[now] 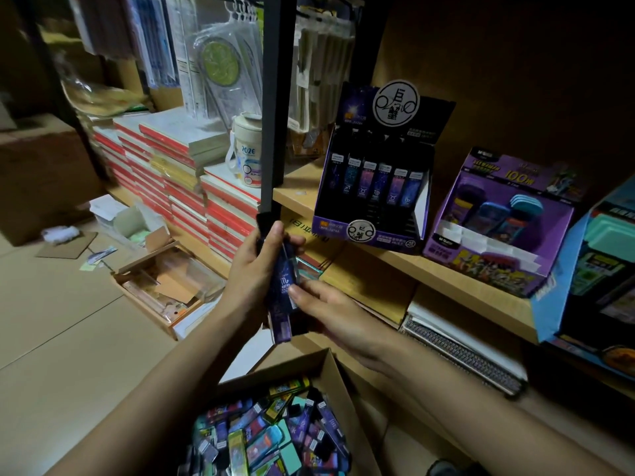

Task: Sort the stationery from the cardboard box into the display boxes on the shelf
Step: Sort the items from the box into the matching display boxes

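Note:
My left hand (256, 269) grips a stack of slim dark blue and purple stationery packs (283, 293), held upright in front of the shelf edge. My right hand (330, 310) touches the packs from the right, its thumb pressing on the front pack. Below them the open cardboard box (330, 376) holds several mixed colourful packs. On the shelf stands a dark purple display box (374, 187) with a row of matching packs in it. Next to it sit a violet display box (494, 235) and a blue one (591, 269).
A black shelf post (273, 108) rises just behind my hands. Stacks of red-edged notebooks (192, 187) and a white cup (245, 152) fill the left shelf. Opened cartons (165, 283) lie on the floor at left. Spiral notebooks (464, 352) lie under the shelf board.

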The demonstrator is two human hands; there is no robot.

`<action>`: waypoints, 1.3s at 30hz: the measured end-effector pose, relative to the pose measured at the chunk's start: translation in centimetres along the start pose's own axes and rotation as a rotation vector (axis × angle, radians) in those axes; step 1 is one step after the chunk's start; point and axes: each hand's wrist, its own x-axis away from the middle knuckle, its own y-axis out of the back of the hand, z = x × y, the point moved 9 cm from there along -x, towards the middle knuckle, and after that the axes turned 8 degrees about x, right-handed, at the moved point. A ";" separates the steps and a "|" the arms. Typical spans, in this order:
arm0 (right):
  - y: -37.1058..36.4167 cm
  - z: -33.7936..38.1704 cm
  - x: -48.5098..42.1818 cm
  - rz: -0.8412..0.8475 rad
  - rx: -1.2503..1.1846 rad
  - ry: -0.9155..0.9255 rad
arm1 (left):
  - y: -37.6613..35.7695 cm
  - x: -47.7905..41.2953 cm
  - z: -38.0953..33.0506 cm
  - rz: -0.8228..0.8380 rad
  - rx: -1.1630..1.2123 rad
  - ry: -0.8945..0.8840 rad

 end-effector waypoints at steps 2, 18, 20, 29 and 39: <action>-0.9 0.3 0.2 0.036 -0.065 0.031 | -0.1 0.1 -0.1 -0.005 -0.023 -0.019; 1.7 1.5 0.6 -0.044 -0.222 0.139 | -1.9 1.8 2.8 0.202 -0.220 0.247; 2.4 1.3 0.7 -0.048 -0.192 0.117 | -2.3 2.0 2.9 0.224 -0.232 0.246; 7.0 3.9 2.2 -0.393 0.688 0.139 | -2.6 2.1 3.3 0.262 -0.130 0.301; 8.5 4.0 0.5 -0.399 0.147 0.215 | -4.6 3.5 3.9 0.421 -0.136 0.390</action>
